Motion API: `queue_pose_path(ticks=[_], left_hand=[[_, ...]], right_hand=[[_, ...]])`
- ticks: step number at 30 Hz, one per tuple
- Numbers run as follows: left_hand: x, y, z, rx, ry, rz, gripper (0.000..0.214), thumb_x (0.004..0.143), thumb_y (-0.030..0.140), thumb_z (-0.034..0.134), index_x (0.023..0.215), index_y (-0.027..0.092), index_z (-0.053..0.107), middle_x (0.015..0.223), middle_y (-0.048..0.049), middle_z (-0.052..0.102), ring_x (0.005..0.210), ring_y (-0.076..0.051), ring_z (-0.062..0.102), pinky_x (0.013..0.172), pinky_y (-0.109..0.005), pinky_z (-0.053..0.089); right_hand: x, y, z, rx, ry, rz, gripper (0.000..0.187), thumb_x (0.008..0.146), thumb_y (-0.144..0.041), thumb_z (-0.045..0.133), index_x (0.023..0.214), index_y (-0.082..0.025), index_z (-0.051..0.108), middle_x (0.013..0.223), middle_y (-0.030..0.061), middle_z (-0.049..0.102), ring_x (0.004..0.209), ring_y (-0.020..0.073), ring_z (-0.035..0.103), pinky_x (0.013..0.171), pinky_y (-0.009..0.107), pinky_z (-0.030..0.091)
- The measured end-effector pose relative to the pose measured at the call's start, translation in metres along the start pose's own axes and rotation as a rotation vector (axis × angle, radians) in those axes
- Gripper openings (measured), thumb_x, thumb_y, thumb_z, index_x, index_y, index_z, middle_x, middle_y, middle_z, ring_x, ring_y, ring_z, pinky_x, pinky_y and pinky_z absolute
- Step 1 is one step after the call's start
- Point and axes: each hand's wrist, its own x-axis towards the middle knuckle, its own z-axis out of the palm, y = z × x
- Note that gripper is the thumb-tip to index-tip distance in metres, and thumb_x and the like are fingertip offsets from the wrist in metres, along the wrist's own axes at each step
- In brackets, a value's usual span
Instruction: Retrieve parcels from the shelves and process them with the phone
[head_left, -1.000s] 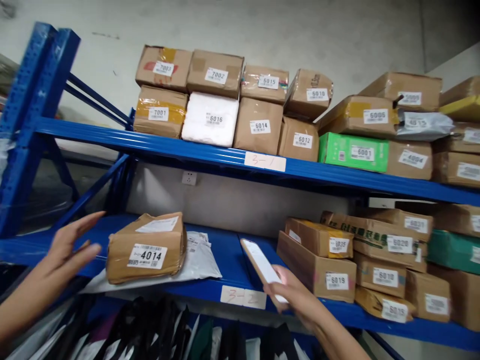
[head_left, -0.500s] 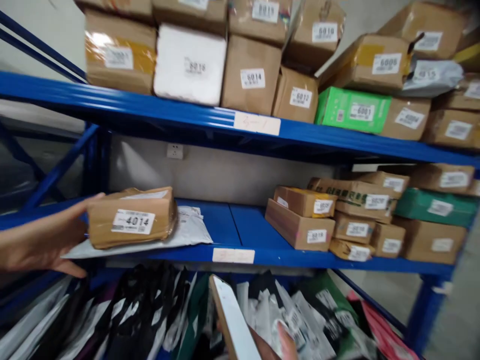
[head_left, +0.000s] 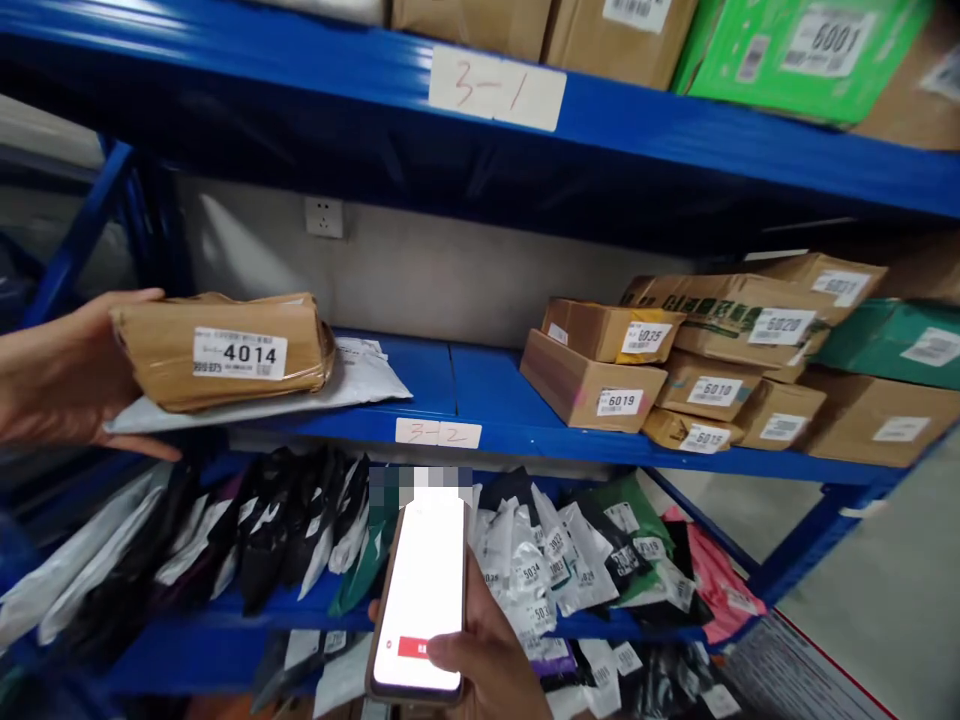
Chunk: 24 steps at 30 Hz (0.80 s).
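Observation:
My left hand is wrapped round the left end of a crumpled cardboard box labelled 4014. Under the box lies a white mailing bag, its left edge also in that hand. Both sit at the left front of the middle blue shelf; whether they rest on it or are slightly raised I cannot tell. In my right hand is a smartphone, held upright below the shelf edge. Its screen is bright white, and the thumb touches a red button near the bottom.
Stacked cardboard boxes with number labels stand on the shelf's right side. Overhead runs another blue shelf with a green box. Below, packed mailing bags fill a lower shelf. A wall socket is behind.
The view has tilted down and moved closer. The phone has risen into view and turned its screen towards me, with my thumb now on it. My left hand still grips the box.

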Motion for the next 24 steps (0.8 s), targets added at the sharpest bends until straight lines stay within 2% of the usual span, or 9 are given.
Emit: queue_pose_path(ticks=[2,5,9,11,13,16,18,21,24], left_hand=[[-0.001,0.008,0.006,-0.043,-0.015,-0.138,0.052,0.061,0.056,0.056,0.105,0.029,0.065,0.072,-0.0018,0.068,0.066,-0.029,0.065,0.07,-0.073,0.042],[-0.007,0.009,0.02,-0.036,-0.008,-0.182,0.051,0.06,0.051,0.053,0.1,0.023,0.066,0.066,-0.0055,0.066,0.087,-0.039,0.065,0.078,-0.069,0.042],[-0.017,0.005,0.046,0.045,-0.019,-0.083,0.066,0.063,0.072,0.05,0.11,0.027,0.062,0.079,-0.0021,0.069,0.108,-0.044,0.057,0.08,-0.072,0.036],[-0.02,0.004,0.058,0.061,-0.002,-0.071,0.068,0.066,0.072,0.048,0.111,0.023,0.061,0.084,-0.0019,0.069,0.112,-0.042,0.055,0.08,-0.069,0.039],[-0.023,0.002,0.068,0.031,0.039,-0.088,0.063,0.069,0.065,0.046,0.106,0.017,0.062,0.08,-0.0039,0.068,0.114,-0.04,0.054,0.084,-0.065,0.042],[-0.028,-0.007,0.079,-0.077,0.085,-0.013,0.054,0.068,0.055,0.049,0.106,0.019,0.062,0.08,-0.002,0.067,0.111,-0.038,0.055,0.09,-0.069,0.038],[-0.031,-0.013,0.085,-0.145,0.128,0.027,0.052,0.066,0.054,0.054,0.108,0.025,0.061,0.082,0.0004,0.066,0.101,-0.034,0.059,0.09,-0.073,0.035],[-0.031,-0.017,0.092,-0.147,0.16,0.031,0.054,0.066,0.059,0.056,0.108,0.025,0.06,0.084,-0.0004,0.065,0.085,-0.029,0.06,0.09,-0.076,0.033],[-0.028,-0.014,0.097,-0.144,0.117,0.027,0.05,0.069,0.055,0.056,0.104,0.02,0.061,0.086,-0.0046,0.066,0.081,-0.029,0.062,0.091,-0.073,0.035]], right_hand=[[-0.003,-0.007,-0.01,-0.042,-0.044,0.037,0.117,0.056,-0.017,0.075,0.146,-0.019,0.0,0.105,0.0115,0.072,0.093,0.0282,0.069,0.075,0.036,0.049],[-0.006,-0.018,-0.027,-0.083,-0.112,0.085,0.119,0.057,-0.021,0.076,0.145,-0.016,-0.003,0.103,0.0134,0.072,0.092,0.0285,0.069,0.078,0.039,0.047],[-0.009,-0.031,-0.051,-0.095,-0.233,0.112,0.113,0.057,-0.027,0.078,0.145,-0.018,0.006,0.104,0.0137,0.072,0.094,0.0294,0.068,0.077,0.039,0.047],[-0.01,-0.037,-0.065,-0.1,-0.297,0.128,0.109,0.057,-0.03,0.079,0.144,-0.02,0.013,0.102,0.0123,0.072,0.09,0.0283,0.069,0.073,0.036,0.046],[-0.011,-0.042,-0.078,-0.083,-0.339,0.152,0.108,0.056,-0.033,0.08,0.143,-0.021,0.016,0.1,0.0111,0.072,0.088,0.0268,0.069,0.071,0.034,0.044],[-0.01,-0.047,-0.094,-0.047,-0.395,0.171,0.107,0.056,-0.036,0.08,0.142,-0.022,0.018,0.098,0.01,0.071,0.082,0.0242,0.068,0.064,0.029,0.041],[-0.009,-0.047,-0.102,-0.053,-0.416,0.18,0.104,0.057,-0.036,0.08,0.141,-0.023,0.021,0.096,0.0091,0.072,0.08,0.0235,0.068,0.062,0.028,0.041],[-0.005,-0.042,-0.109,-0.076,-0.406,0.219,0.101,0.056,-0.035,0.079,0.14,-0.025,0.024,0.099,0.0093,0.072,0.085,0.0268,0.069,0.069,0.035,0.046],[0.0,-0.031,-0.111,-0.026,-0.402,0.247,0.101,0.052,-0.037,0.08,0.139,-0.025,0.03,0.103,0.0112,0.071,0.09,0.0312,0.069,0.076,0.043,0.049]])
